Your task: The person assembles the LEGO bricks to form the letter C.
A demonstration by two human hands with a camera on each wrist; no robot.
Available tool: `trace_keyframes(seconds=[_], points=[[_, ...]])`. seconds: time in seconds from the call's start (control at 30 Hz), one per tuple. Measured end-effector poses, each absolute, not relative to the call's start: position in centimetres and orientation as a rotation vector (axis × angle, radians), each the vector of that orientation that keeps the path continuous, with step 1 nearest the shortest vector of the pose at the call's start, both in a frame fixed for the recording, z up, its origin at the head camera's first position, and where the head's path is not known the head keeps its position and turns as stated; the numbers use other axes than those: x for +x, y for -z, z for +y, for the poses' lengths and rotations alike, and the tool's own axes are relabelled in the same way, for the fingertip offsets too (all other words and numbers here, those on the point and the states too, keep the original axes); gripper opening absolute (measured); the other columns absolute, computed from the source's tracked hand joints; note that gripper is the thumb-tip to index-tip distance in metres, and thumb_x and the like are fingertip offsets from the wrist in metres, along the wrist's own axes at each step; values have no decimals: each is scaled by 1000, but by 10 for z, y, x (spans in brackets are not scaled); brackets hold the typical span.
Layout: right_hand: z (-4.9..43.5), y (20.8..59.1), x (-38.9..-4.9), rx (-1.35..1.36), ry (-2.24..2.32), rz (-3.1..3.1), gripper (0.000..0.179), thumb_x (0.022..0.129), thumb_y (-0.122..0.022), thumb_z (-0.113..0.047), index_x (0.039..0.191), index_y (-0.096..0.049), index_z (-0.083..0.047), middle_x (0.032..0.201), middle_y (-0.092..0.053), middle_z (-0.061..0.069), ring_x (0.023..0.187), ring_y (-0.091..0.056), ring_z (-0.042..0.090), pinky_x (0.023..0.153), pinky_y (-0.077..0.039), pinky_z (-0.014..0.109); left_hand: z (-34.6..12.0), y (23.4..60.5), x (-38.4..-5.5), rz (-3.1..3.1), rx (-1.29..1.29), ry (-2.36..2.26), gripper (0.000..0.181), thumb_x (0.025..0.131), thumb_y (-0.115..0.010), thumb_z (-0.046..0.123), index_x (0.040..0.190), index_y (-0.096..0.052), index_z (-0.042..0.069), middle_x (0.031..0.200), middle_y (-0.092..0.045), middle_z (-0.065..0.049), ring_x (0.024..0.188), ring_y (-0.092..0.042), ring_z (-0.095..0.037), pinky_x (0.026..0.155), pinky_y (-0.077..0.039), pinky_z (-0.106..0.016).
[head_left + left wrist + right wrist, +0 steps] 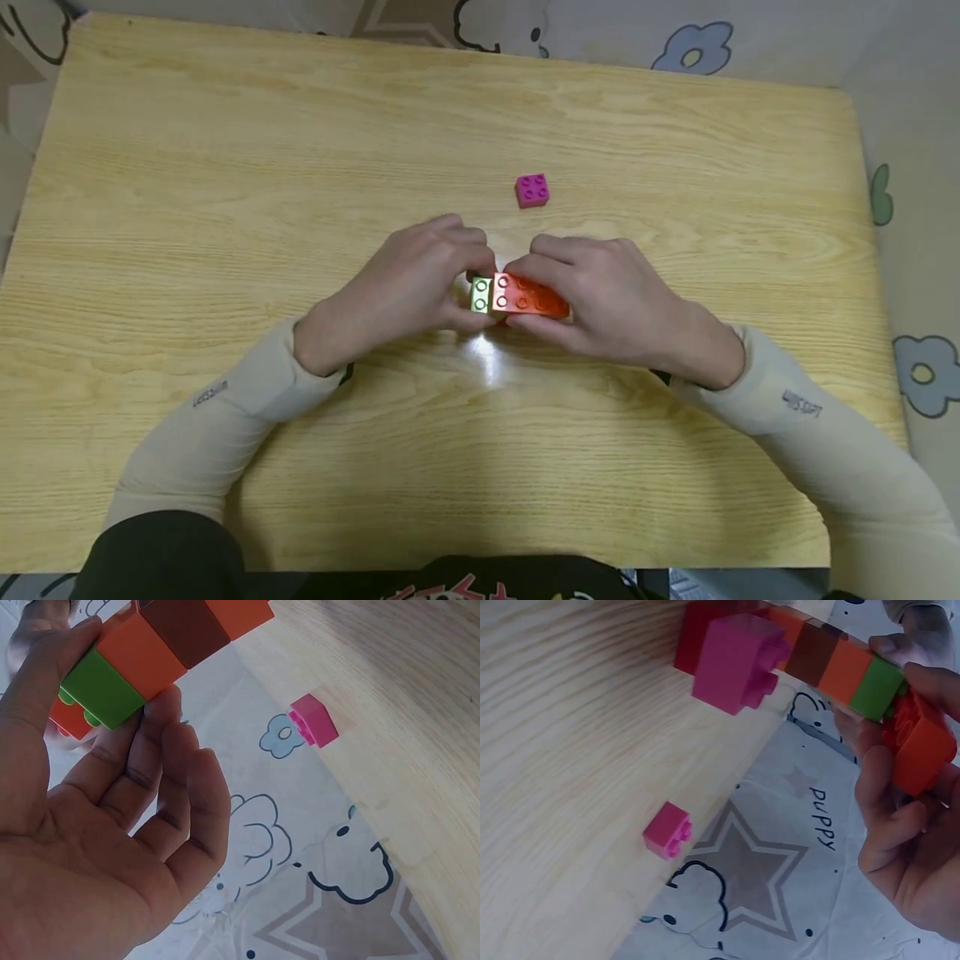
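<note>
My left hand (420, 279) pinches the upper end of a stack of bricks between thumb and fingers, by its green brick (105, 688). Beneath the green one come orange (142, 652), brown (184, 634) and orange bricks. Lower down, a red brick (690, 637) and a pink brick (735, 660) show in the right wrist view. My right hand (607, 292) grips a longer red-orange brick (532, 297), studs up, right at the green brick's top. Two green studs stay uncovered on its left side.
A loose pink brick (532, 191) sits on the wooden table (300, 150) beyond my hands. Patterned wall covering (600, 33) borders the table's far and right edges.
</note>
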State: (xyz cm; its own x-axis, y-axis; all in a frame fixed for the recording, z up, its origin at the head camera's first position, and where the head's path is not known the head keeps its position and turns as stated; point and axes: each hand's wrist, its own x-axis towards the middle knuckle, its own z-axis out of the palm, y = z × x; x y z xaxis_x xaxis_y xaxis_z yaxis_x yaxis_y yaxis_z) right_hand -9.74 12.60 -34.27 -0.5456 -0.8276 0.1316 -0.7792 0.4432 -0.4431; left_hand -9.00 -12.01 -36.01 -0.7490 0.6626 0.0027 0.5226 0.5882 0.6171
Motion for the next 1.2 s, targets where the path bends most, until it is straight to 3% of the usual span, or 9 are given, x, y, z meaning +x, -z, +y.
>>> trace_keyframes(seconds=[0.43, 0.8, 1.2], points=[[124, 344, -97, -1437, 678, 2616, 29, 96, -84, -33, 105, -77, -7, 86, -62, 1, 65, -53, 15, 49, -42, 35, -120, 358, -91, 2612, 1013, -887, 31, 80, -99, 21, 96, -77, 7, 88, -65, -3, 86, -52, -24, 74, -47, -37], [124, 350, -96, -1427, 707, 2602, 37, 91, -90, -35, 107, -76, -5, 88, -65, 2, 68, -57, 16, 53, -48, 35, -118, 363, -85, 2628, 1018, -885, 33, 81, -98, 24, 101, -79, 6, 89, -67, 0, 88, -54, -24, 75, -47, -37], [125, 347, -99, -1429, 707, 2565, 31, 92, -88, -28, 109, -77, -5, 88, -64, 2, 67, -56, 14, 54, -49, 34, -119, 354, -78, 2660, 967, -933, 42, 87, -95, 32, 115, -79, 5, 111, -76, -4, 112, -63, -26, 97, -53, -44]])
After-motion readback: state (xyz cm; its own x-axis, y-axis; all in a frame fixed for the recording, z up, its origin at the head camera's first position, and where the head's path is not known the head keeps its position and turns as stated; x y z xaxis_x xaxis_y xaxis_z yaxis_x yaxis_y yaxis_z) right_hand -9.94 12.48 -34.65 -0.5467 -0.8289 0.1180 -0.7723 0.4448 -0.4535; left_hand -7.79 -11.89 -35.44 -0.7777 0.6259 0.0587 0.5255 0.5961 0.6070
